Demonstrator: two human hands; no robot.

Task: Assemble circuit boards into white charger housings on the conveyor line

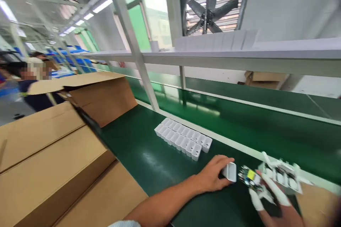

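Observation:
My left hand (pixel 214 175) is closed around a small white plastic housing (pixel 230 172), its open end turned to the right. Just beside it, my right hand (pixel 271 193), with white coverings on its fingers, grips a small circuit board (pixel 249 176) that carries a yellow component. The board and the housing are apart by a small gap. Behind the right hand sits a white tray (pixel 286 188) with several white and metallic parts, partly hidden and blurred. Two rows of similar white housings (pixel 178 134) stand on the dark green work surface (pixel 149 163) beyond my left hand.
Large cardboard boxes (pixel 53 149) line the left side, one with raised flaps (pixel 103 95). A metal post (pixel 133 39) and a white shelf (pixel 229 51) rise behind the bench. Brown cardboard (pixel 318 202) lies at the right edge. A person (pixel 34 88) is far left.

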